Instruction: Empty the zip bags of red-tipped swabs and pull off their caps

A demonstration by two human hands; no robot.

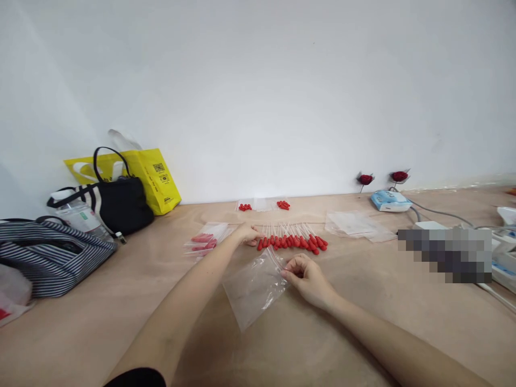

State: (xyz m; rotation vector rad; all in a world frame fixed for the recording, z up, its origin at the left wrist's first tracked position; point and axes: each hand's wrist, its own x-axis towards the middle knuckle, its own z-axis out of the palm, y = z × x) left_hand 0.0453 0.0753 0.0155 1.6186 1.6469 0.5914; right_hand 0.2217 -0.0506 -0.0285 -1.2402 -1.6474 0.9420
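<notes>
A row of several droppers with red bulbs lies on the wooden table. My left hand reaches to the left end of that row, its fingers curled on a dropper there. Nearer to me, my right hand pinches the open edge of an empty clear zip bag that lies flat on the table. To the left of the row rests a filled bag with red bulbs.
Small bags with red caps lie by the wall. A pile of empty clear bags sits right of the row. Striped bags, a black bag and a yellow bag stand at left. A power strip and cables are at right.
</notes>
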